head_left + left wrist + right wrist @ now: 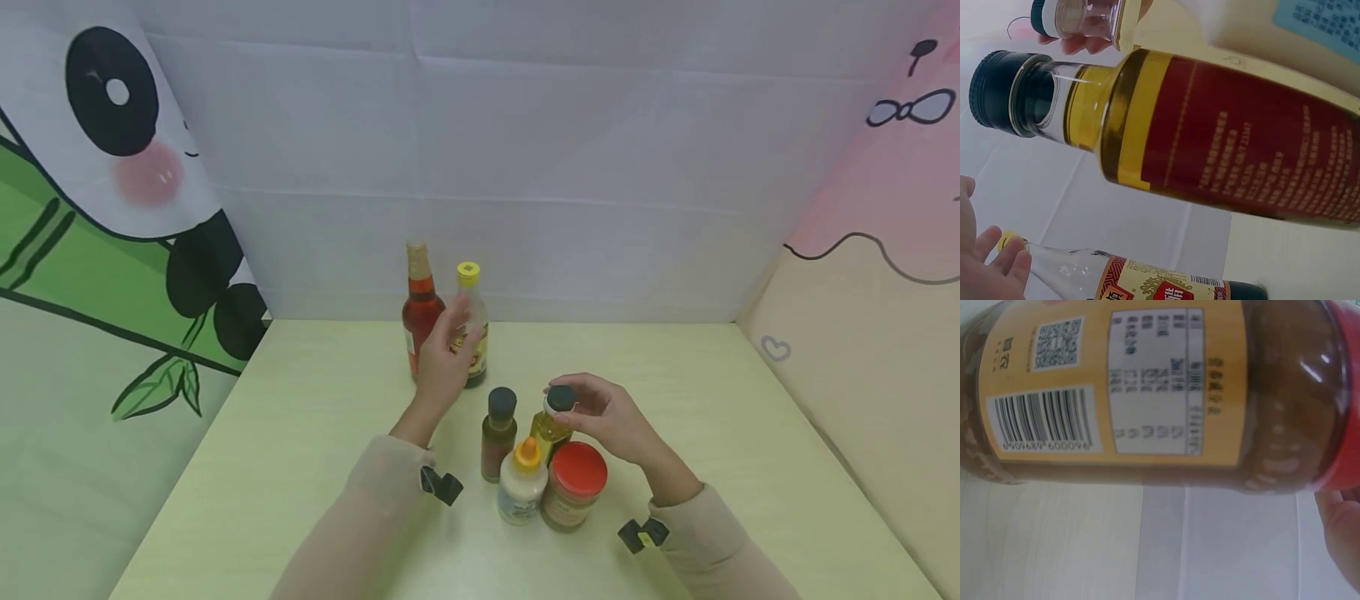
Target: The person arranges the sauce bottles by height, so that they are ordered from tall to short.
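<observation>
A black-capped bottle of golden liquid [548, 429] is standing upright, forward-right of the clear, upright yellow-capped bottle [480, 360].

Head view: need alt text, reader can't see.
The right hand grips a black-capped yellowish bottle near its cap; the left hand is raised before a red bottle and a yellow-capped bottle, contact unclear. Nearer on the table stand a red-lidded jar, an orange-tipped squeeze bottle and a brownish bottle.
</observation>
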`<state>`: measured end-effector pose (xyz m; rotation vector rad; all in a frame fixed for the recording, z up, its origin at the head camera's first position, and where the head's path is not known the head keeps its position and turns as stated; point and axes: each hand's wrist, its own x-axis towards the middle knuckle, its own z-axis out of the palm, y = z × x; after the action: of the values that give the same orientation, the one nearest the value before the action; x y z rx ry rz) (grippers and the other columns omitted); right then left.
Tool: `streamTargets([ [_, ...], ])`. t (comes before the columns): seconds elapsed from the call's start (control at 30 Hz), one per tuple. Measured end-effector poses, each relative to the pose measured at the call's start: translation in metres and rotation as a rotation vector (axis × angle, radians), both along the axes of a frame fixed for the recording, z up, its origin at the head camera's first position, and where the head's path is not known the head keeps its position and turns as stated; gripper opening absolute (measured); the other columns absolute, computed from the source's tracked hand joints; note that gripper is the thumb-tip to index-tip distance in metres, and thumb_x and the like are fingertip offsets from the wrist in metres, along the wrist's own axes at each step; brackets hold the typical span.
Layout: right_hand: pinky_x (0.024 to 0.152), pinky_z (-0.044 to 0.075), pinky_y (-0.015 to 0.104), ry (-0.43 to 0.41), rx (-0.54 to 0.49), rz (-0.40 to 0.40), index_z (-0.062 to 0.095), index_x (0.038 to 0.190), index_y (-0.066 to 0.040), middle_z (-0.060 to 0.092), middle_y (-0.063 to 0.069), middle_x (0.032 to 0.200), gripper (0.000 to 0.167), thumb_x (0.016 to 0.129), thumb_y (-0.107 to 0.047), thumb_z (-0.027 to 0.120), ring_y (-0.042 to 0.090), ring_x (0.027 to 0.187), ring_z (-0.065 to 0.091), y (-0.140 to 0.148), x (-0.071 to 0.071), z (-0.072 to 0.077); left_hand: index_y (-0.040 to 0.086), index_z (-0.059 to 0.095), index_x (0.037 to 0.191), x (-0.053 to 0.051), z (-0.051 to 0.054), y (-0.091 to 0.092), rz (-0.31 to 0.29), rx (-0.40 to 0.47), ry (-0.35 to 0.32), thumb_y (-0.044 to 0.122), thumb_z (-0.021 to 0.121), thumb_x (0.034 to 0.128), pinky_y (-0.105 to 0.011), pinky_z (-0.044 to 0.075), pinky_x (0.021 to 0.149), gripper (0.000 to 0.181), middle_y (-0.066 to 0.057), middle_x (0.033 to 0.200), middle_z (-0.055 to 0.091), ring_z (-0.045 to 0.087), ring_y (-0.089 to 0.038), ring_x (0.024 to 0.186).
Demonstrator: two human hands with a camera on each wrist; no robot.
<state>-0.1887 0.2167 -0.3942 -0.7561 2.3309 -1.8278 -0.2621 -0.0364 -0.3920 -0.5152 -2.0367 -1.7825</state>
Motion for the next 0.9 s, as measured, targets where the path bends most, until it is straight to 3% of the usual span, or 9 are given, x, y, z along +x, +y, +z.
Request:
streamTargets([
  [0.27,0.082,0.055,0.033,-0.006,0.001,-0.010,0.058,0.124,0.005,0.061,0.021,0.119,0.039,0.087,0.002,0.070,0.020,0.101,0.064,0.000,0.001,0.000,0.004,0.050,0.140,0.014,-0.005,0.001,-0.027,0.001,-0.004,0.012,0.060,0.0977,-0.050,0.048,0.087,0.044,-0.017,0.135,0.054,0.055,-0.035,0.118],
  [0.57,0.085,0.054,0.033,-0.007,0.012,-0.020,0.058,0.125,0.005,0.061,0.021,0.120,0.040,0.087,0.001,0.070,0.021,0.104,0.064,0.000,0.001,0.000,-0.001,0.050,0.137,0.027,-0.015,0.001,-0.100,0.013,-0.006,0.003,0.058,0.0971,-0.051,0.044,0.096,0.041,-0.017,0.133,0.056,0.055,-0.038,0.118],
  [0.8,0.085,0.053,0.033,0.003,0.012,-0.017,0.058,0.125,0.004,0.060,0.020,0.120,0.040,0.087,0.001,0.070,0.020,0.105,0.063,0.000,0.001,0.000,-0.010,0.049,0.133,0.054,0.007,0.001,-0.134,-0.001,0.007,-0.001,0.055,0.0967,-0.054,0.045,0.095,0.038,-0.024,0.131,0.055,0.054,-0.043,0.116],
  [0.9,0.085,0.053,0.033,-0.002,0.009,-0.017,0.058,0.125,0.005,0.060,0.021,0.120,0.040,0.087,0.001,0.070,0.021,0.105,0.063,0.000,0.001,0.000,-0.010,0.048,0.133,0.057,0.006,0.001,-0.141,0.004,0.009,-0.001,0.055,0.0966,-0.055,0.044,0.096,0.038,-0.026,0.130,0.055,0.055,-0.042,0.115],
])
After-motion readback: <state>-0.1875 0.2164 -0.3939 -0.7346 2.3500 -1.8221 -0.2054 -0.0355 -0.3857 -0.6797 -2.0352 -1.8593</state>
